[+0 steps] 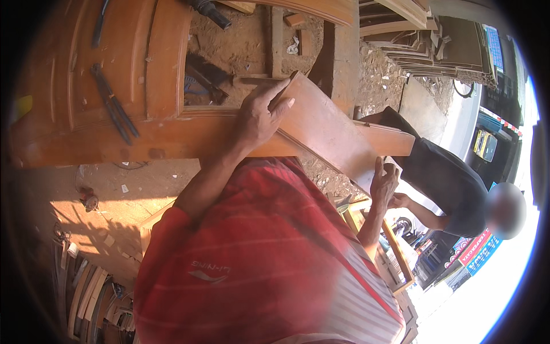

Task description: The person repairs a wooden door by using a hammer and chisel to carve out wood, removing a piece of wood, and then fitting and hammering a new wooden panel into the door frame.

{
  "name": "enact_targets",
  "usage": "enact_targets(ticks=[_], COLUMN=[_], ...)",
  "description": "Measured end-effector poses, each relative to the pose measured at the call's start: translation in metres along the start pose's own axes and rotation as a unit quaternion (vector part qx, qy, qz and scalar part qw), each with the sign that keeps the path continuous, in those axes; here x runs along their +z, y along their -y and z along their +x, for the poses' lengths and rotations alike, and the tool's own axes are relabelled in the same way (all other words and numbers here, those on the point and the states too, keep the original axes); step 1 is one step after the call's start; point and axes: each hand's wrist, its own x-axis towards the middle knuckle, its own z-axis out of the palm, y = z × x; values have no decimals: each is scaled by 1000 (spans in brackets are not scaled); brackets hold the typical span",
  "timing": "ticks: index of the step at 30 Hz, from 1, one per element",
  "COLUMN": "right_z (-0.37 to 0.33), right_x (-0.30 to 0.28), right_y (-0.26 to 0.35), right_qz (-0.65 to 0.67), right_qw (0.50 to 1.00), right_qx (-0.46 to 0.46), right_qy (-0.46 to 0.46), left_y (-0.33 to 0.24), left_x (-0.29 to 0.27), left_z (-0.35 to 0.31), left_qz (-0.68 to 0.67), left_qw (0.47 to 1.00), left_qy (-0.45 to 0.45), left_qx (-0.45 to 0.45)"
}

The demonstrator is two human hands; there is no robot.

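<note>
A reddish-brown wooden panel [329, 123] lies slantwise across the right end of a wooden door frame [212, 129]. My left hand [260, 117] grips the panel's far left end, with the thumb apart from the fingers along the edge. At the near right end, my right hand [385, 179] is closed round the panel's edge; part of its grip is hidden. Left of my left hand, long-handled pincers [114, 106] with dark handles rest on the door. Beyond them lies a thin dark tool [101, 26].
A co-worker in a dark shirt [441, 183] bends close on the right, one hand near my right hand. Stacked boards [429, 49] stand at the far right. Wood offcuts [89, 295] lie low on the left. A dark tool [212, 12] sits at the top edge.
</note>
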Motion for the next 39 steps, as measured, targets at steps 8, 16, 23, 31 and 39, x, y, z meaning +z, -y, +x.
enact_targets(ticks=[8,16,23,31,39], right_z=[16,65,91,103,83], right_x=[29,57,27,38,96], right_y=[-83,-145,-134,-169,-201], right_qz=[50,40,160,176,230], right_qw=[991,985,962,955,938], right_qx=[106,117,221,238,258], right_qy=[-65,-119,-19,37,11], left_y=[-12,-19,-10,-19,-32], left_x=[5,15,13,18,-7], left_z=[0,-7,16,23,11], left_qz=[47,94,-3,-47,-113], left_qw=[999,995,980,979,977], left_qy=[8,-1,-9,-27,-21], left_qx=[9,-39,-199,-195,-182])
